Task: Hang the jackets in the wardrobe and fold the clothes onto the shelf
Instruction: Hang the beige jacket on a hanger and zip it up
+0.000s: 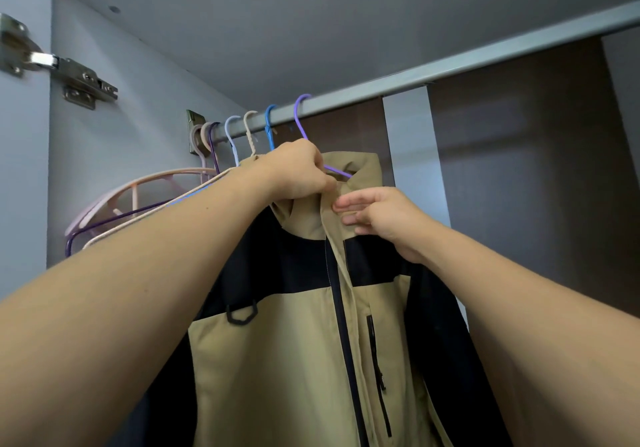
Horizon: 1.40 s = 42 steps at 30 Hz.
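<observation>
Two bare forearms fill the lower corners of the view and reach up into the wardrobe. The left hand is closed on the collar of a tan and black jacket, its fingers bunched tight on the fabric just under the hook. The right hand sits just beside it on the front flap at the neck, its fingers half curled and touching the cloth; whether they pinch it or only press on it cannot be told from here.

The jacket hangs on a purple hanger, whose hook is over the rail (one arm of the hanger shows inside the collar). The zip looks closed along the front, and the body falls straight down below the frame edge. To the left on the same rail hang several empty hangers, pushed toward the side wall.

As a judgement, this jacket is as good as hung: what is in hand looks like a last tidy of the collar. No other jacket shows on the rail, so this may be the first one. The shelf and the clothes to fold are out of view, so nothing shows how far that part has got; it probably all lies ahead.
</observation>
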{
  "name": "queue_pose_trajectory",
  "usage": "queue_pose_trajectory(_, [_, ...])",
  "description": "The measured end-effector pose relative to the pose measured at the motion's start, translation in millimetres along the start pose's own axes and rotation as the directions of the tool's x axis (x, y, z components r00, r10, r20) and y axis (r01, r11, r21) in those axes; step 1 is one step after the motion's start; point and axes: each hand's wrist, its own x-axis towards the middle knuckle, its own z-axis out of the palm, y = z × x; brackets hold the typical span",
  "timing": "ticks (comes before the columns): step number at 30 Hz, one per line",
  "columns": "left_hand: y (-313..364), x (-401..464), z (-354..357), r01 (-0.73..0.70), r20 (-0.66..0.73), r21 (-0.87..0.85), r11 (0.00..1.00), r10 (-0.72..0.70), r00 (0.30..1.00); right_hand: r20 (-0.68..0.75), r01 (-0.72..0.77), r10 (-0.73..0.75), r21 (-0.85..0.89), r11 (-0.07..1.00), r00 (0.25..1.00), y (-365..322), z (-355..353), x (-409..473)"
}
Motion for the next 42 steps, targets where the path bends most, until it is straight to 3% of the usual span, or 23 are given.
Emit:
queue_pose_trajectory(6, [-2,5,15,-0.043,-0.07,0.148,0.988,0.054,0.996,-0.052,-0.047,0.045,-0.029,0.998,0.998,10,-1,-4])
queue_pose_trajectory(14, [-5,11,25,-0.005,-0.132,0.177,0.984,0.029,0.991,-0.133,0.063,-0.089,-0.189,0.98,0.987,21,12,5])
queue_pose_trajectory(19, [3,7,23,-0.007,-0.128,0.141,0.99,0.025,0.991,-0.135,0.114,-0.16,-0.299,0.947,0.978,23,16,1])
queue_pose_trajectory(24, [8,-3,26,-0.097,-0.15,0.03,0.995,0.1,0.984,-0.119,0.162,-0.223,-0.385,0.908,0.967,22,14,-7])
queue_pose_trajectory(31, [17,-14,18,-0.092,-0.12,-0.146,0.985,0.075,0.99,-0.123,0.136,-0.208,-0.431,0.892,0.97,29,10,-28])
queue_pose_trajectory(33, [22,-23,20,-0.071,-0.15,-0.03,0.997,0.065,0.987,-0.142,0.134,-0.214,-0.432,0.892,0.967,37,12,-38])
queue_pose_trajectory(36, [27,-51,39,-0.068,-0.319,0.279,0.958,0.159,0.934,-0.184,0.118,-0.202,-0.39,0.913,0.962,62,19,-66])
queue_pose_trajectory(38, [33,-87,62,-0.127,-0.427,0.189,0.974,0.198,0.882,-0.206,0.083,-0.16,-0.341,0.937,0.965,86,26,-91])
queue_pose_trajectory(40, [39,-133,90,-0.219,-0.526,-0.084,0.972,0.143,0.838,-0.219,0.028,-0.09,-0.271,0.962,0.972,112,35,-122])
queue_pose_trajectory(42, [41,-183,126,-0.234,-0.507,-0.382,0.894,0.009,0.862,-0.223,-0.029,-0.021,-0.221,0.975,0.975,138,45,-156])
